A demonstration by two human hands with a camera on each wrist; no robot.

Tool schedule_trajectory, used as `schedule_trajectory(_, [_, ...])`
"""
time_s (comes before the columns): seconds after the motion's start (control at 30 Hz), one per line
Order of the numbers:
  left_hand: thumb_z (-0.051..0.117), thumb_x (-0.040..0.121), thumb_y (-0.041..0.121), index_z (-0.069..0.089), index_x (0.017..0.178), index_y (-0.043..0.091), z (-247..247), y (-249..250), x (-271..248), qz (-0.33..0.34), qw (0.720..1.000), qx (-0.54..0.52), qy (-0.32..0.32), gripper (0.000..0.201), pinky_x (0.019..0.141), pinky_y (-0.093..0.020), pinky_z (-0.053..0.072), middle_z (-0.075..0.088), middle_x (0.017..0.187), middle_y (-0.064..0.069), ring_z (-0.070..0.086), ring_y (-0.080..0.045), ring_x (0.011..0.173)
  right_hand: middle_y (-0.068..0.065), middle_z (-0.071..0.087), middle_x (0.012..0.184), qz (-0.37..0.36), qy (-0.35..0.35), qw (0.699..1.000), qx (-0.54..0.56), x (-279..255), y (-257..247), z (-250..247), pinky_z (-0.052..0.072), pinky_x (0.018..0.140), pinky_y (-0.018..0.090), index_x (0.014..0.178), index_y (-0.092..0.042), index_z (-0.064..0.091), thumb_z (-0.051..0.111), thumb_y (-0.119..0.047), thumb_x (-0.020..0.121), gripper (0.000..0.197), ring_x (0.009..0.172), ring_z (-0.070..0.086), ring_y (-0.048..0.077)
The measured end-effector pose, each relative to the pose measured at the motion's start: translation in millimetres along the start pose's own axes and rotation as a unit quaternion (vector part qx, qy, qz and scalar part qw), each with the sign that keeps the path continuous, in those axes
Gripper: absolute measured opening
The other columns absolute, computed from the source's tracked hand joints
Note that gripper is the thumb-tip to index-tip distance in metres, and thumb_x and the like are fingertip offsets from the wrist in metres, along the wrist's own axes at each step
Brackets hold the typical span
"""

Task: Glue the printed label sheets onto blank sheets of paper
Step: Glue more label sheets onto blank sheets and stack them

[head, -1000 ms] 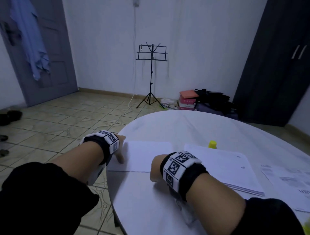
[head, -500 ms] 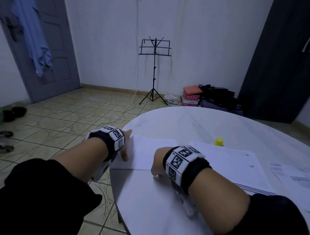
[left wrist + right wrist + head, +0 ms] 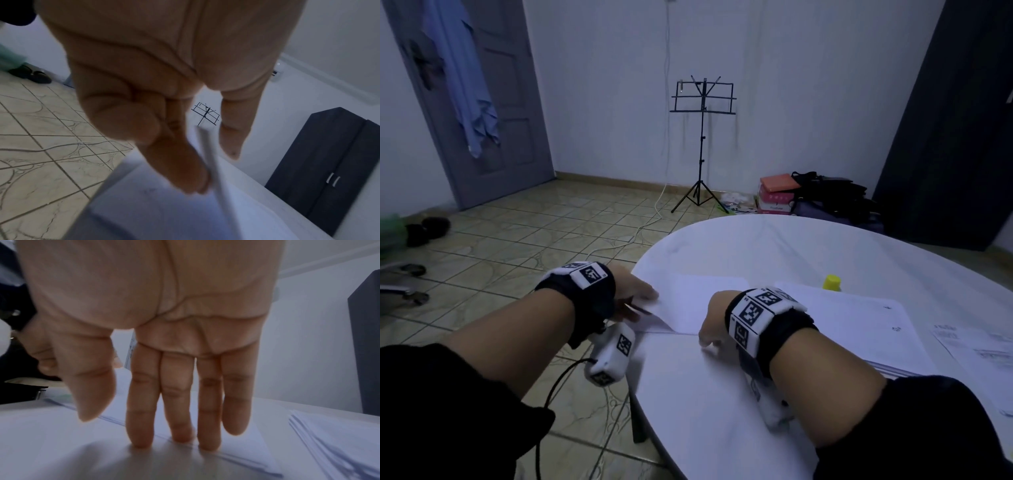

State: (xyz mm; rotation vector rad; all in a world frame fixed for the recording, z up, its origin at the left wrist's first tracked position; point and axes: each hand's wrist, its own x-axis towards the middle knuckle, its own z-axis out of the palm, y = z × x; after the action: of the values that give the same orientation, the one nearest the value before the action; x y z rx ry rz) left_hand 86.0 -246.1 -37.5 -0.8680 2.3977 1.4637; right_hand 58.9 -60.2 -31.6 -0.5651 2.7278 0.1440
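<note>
A blank white sheet (image 3: 702, 301) lies near the left rim of the round white table (image 3: 774, 246). My left hand (image 3: 643, 301) pinches that sheet's left edge and lifts it a little; in the left wrist view the raised edge (image 3: 213, 162) runs between thumb and fingers. My right hand (image 3: 709, 337) is open, and its straight fingers (image 3: 174, 418) press down at the sheet's near edge (image 3: 246, 447). A stack of white paper (image 3: 859, 329) lies right of it, with a yellow-capped glue stick (image 3: 832, 282) behind. Printed label sheets (image 3: 976, 353) lie at the far right.
The table's left rim is directly under my left hand, with tiled floor below. A cable hangs from my left wrist device (image 3: 613, 353). A music stand (image 3: 702, 102), boxes and bags (image 3: 777, 195) and a dark cupboard (image 3: 945, 137) stand by the walls.
My left hand went from resting on the sheet's left edge to pinching it and raising it. The right hand stayed pressed at the near edge. The head view shifted left.
</note>
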Motion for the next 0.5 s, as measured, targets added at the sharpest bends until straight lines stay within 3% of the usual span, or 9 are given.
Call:
schedule_trajectory(0.1, [0.064,0.083,0.024,0.055,0.093,0.017,7.9,0.1,0.5,-0.009,0.986,-0.150,-0.066,0.015,0.061,-0.024,0.037,0.071,0.067,-0.005,0.059,-0.021,0.057,-0.001,0.066,0.084,0.009,-0.020,1.000,0.016,-6.4,-1.9,-3.9,0.047,0.084,0.033,0.075,-0.019,0.066,0.072,-0.043,0.066,0.027,0.083,0.062,0.025])
schedule_trajectory(0.2, [0.056,0.082,0.020,0.052,0.092,0.017,18.4,-2.1,3.9,0.004,0.969,-0.237,-0.068,0.011,0.057,-0.025,0.025,0.072,0.070,-0.003,0.059,-0.025,0.076,0.006,0.064,0.098,0.002,0.008,1.000,0.026,-9.3,0.1,-5.0,0.047,0.088,0.037,0.094,-0.015,0.062,0.070,-0.046,0.072,0.039,0.094,0.061,0.029])
schedule_trajectory(0.27, [0.055,0.080,0.022,0.052,0.093,0.017,26.1,-5.8,3.0,0.005,0.964,-0.257,-0.070,0.014,0.057,-0.026,0.024,0.071,0.067,-0.004,0.056,-0.023,0.073,0.006,0.062,0.112,-0.012,0.017,1.000,0.014,-10.0,2.5,-4.2,0.046,0.090,0.036,0.110,-0.015,0.057,0.066,-0.050,0.078,0.048,0.104,0.059,0.028])
schedule_trajectory(0.33, [0.055,0.079,0.024,0.052,0.089,0.017,29.4,-8.2,1.8,0.007,0.961,-0.266,-0.072,0.012,0.058,-0.027,0.024,0.067,0.061,-0.004,0.051,-0.021,0.064,0.005,0.057,0.123,0.000,0.034,0.999,0.005,-7.9,4.2,-0.3,0.043,0.092,0.038,0.127,-0.013,0.044,0.064,-0.057,0.076,0.071,0.113,0.054,0.030])
schedule_trajectory(0.43, [0.050,0.084,0.024,0.051,0.081,0.017,29.0,-7.1,-1.9,0.000,0.960,-0.272,-0.069,0.007,0.057,-0.027,0.022,0.064,0.054,-0.001,0.050,-0.020,0.063,0.007,0.053,0.126,-0.018,0.099,0.995,-0.002,-0.9,2.3,6.0,0.040,0.090,0.039,0.130,-0.016,0.038,0.063,-0.060,0.073,0.076,0.116,0.050,0.029])
schedule_trajectory(0.5, [0.050,0.085,0.023,0.051,0.079,0.017,28.1,-7.2,-3.2,0.003,0.956,-0.285,-0.075,0.009,0.057,-0.028,0.022,0.064,0.053,0.000,0.052,-0.019,0.065,0.009,0.051,0.128,-0.041,0.101,0.994,0.002,2.2,-2.3,9.5,0.040,0.095,0.041,0.133,-0.016,0.036,0.063,-0.058,0.076,0.076,0.118,0.047,0.030])
